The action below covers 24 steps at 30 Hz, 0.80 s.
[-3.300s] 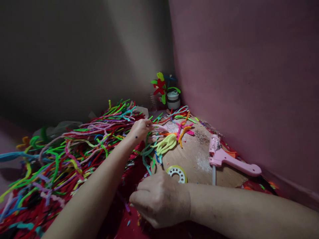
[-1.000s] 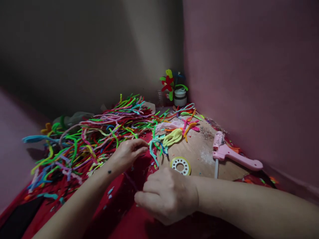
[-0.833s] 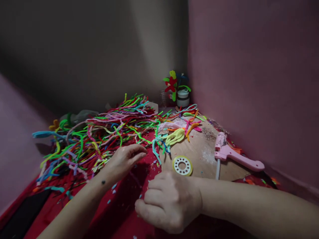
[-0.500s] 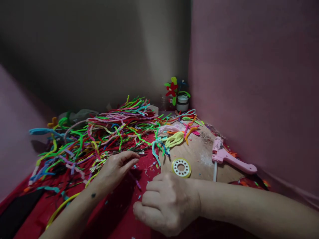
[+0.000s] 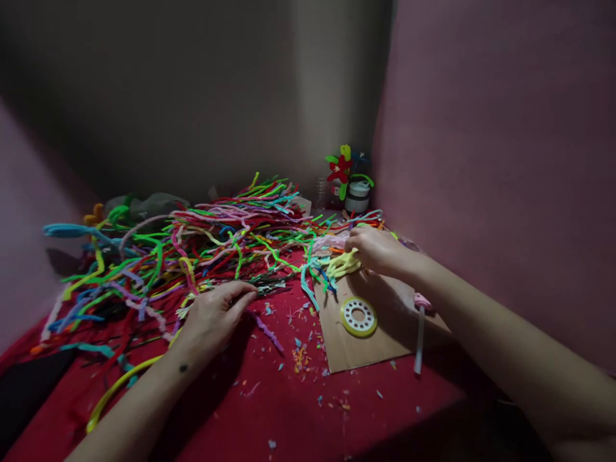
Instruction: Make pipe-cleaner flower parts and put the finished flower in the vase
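Note:
My left hand is low over the red cloth, thumb and forefinger pinched together beside a bunch of thin dark stems. What lies between those fingertips is too small to make out. My right hand is stretched over the far part of the cardboard, fingers curled down at a looped yellow pipe cleaner bundle and some pale pink pipe cleaners. Its fingertips are partly hidden, so anything in them does not show. A short purple pipe cleaner lies to the right of my left hand.
Tangled pipe cleaners heap across the left and back. On the cardboard sits a yellow-rimmed white tape spool. A pink glue gun with its glue stick is partly behind my right forearm. Pipe cleaner flowers stand by a jar.
My right hand has moved from the near middle, forward and right, to the pipe cleaners on the cardboard. The left hand has shifted slightly left. The view has turned a little.

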### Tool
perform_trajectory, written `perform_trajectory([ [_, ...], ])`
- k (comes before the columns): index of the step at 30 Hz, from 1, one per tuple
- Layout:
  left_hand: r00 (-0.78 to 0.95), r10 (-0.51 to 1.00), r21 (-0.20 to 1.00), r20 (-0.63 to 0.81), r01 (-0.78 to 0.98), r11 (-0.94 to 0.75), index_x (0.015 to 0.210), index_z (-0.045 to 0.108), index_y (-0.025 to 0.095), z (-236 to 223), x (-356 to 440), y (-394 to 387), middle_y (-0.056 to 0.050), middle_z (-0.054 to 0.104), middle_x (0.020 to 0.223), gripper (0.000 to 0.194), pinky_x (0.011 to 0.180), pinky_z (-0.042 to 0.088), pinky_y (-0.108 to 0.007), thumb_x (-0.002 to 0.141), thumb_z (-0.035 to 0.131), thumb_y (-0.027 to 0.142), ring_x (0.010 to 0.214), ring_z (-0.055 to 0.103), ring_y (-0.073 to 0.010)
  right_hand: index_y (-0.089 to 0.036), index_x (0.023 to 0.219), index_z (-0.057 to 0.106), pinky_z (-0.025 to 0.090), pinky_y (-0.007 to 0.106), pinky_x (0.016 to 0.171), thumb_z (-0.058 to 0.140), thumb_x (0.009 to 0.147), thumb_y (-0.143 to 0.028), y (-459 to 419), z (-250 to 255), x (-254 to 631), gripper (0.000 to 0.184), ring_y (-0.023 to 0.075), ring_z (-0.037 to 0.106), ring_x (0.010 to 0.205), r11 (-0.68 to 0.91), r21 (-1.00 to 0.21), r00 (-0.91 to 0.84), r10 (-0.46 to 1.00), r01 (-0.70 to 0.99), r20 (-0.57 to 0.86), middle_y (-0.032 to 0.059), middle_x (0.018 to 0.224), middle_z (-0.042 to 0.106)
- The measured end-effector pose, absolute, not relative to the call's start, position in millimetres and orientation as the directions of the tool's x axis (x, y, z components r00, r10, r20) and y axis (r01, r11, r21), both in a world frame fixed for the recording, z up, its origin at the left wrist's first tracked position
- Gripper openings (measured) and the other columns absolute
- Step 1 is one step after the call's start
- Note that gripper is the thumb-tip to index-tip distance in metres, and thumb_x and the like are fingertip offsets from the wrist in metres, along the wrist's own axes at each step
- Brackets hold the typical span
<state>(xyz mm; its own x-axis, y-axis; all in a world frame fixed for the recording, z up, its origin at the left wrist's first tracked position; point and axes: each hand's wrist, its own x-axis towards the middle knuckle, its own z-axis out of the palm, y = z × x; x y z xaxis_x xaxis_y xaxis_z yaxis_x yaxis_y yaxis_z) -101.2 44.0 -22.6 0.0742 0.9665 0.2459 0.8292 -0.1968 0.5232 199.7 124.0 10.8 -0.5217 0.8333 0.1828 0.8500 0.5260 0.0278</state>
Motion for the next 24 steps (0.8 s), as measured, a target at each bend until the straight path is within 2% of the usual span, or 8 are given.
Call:
perform_trajectory([
  [4,0.124,0.943,0.476,0.309,0.838,-0.266,0.084,0.069,0.022,-28.6,-105.5,43.5,-0.003,0.073,0.087,0.033,0.077,0.047,-0.029,0.08,0.047,0.046,0.081,0.066,-0.0209,-0.014,0.083,0.064,0.027,0.027,0.061,0.048,0.08,-0.013,116.9,3.5,197.0,0.016,0.0195,0.048,0.08,0.534,0.112,-0.545,0.829,0.838,0.129,0.0122,0.09,0.058],
  [8,0.15,0.92,0.444,0.363,0.84,-0.313,0.084,0.069,0.022,-30.6,-107.7,42.2,-0.004,0.073,0.087,0.031,0.076,0.048,-0.03,0.08,0.048,0.044,0.081,0.066,-0.0212,-0.013,0.081,0.06,0.027,0.026,0.059,0.045,0.083,-0.017,113.0,1.4,194.4,0.015,0.0182,0.047,0.076,0.482,0.034,-0.482,0.866,0.875,0.131,0.012,0.088,0.057],
  [13,0.16,0.91,0.427,0.381,0.843,-0.327,0.084,0.069,0.021,-30.2,-107.8,41.5,-0.004,0.072,0.085,0.03,0.076,0.048,-0.03,0.081,0.048,0.043,0.079,0.066,-0.0208,-0.014,0.08,0.059,0.025,0.025,0.056,0.051,0.079,-0.017,115.4,1.7,198.9,0.008,0.0159,0.048,0.072,0.476,-0.039,-0.471,0.876,0.878,0.103,0.0092,0.087,0.058],
  [20,0.154,0.914,0.43,0.374,0.845,-0.318,0.084,0.068,0.02,-32.9,-108.2,43.2,-0.004,0.072,0.087,0.028,0.075,0.046,-0.03,0.083,0.047,0.04,0.082,0.065,-0.0202,-0.015,0.081,0.065,0.027,0.025,0.057,0.057,0.078,-0.018,130.8,-4.9,202.7,0.009,0.0159,0.05,0.071,0.575,0.065,-0.578,0.813,0.816,0.066,0.0087,0.084,0.06],
  [24,0.165,0.911,0.41,0.378,0.853,-0.324,0.083,0.067,0.019,-35.2,-107.3,44.2,-0.005,0.072,0.086,0.027,0.075,0.045,-0.03,0.082,0.047,0.038,0.082,0.065,-0.0206,-0.014,0.086,0.065,0.031,0.027,0.065,0.053,0.08,-0.013,126.9,1.3,196.4,0.013,0.0189,0.052,0.08,0.581,0.121,-0.594,0.792,0.805,0.142,0.0112,0.088,0.062],
])
